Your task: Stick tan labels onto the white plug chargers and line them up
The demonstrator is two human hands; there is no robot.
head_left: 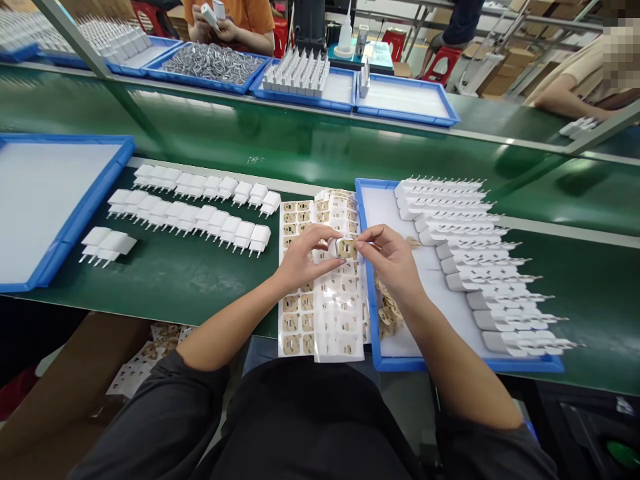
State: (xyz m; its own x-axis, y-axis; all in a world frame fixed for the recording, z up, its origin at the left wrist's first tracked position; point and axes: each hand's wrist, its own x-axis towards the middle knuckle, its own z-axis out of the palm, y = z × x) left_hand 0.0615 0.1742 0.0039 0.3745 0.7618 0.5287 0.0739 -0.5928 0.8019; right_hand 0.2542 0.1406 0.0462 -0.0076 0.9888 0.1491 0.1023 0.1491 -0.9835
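Note:
My left hand [306,257] grips a white plug charger [334,247] above the sticker sheets, its end face turned up toward me. On that face lies a tan sticker [346,249] with a small cut-out. The fingertips of my right hand [387,257] pinch together at the sticker's right edge; I cannot tell whether they hold the sticker or its backing. Beneath both hands are sheets of tan stickers [291,325], partly covered by a whitish, glossy sheet [327,333]. Peeled tan pieces [389,313] lie heaped in the tray by my right forearm.
Rows of white chargers [165,212] stand on the green bench at left, beside a blue-rimmed tray [85,220]. More chargers fill the right tray [400,363]. Behind a green ledge are trays of chargers and metal parts [215,63], with people working beyond.

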